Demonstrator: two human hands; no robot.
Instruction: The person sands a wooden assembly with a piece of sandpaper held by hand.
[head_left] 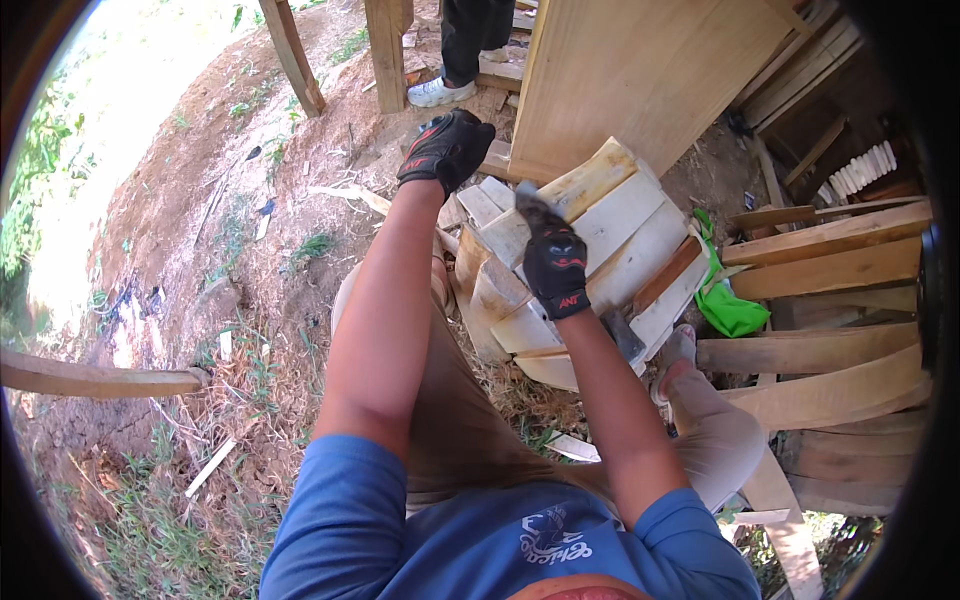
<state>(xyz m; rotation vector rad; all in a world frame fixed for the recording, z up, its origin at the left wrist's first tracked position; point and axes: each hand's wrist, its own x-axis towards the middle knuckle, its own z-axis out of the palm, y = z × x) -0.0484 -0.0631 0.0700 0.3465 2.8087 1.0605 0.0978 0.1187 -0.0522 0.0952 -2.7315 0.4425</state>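
My right hand [556, 268], in a black glove with red markings, is over the rough stack of pale, weathered wooden boards [632, 222] between my legs; its finger end is a dark blur, so I can't tell how open it is or what it holds. Farther out, my matching-gloved left hand [446, 152] is curled into a fist, its inside hidden. Beyond stands another person's white shoe [440, 93].
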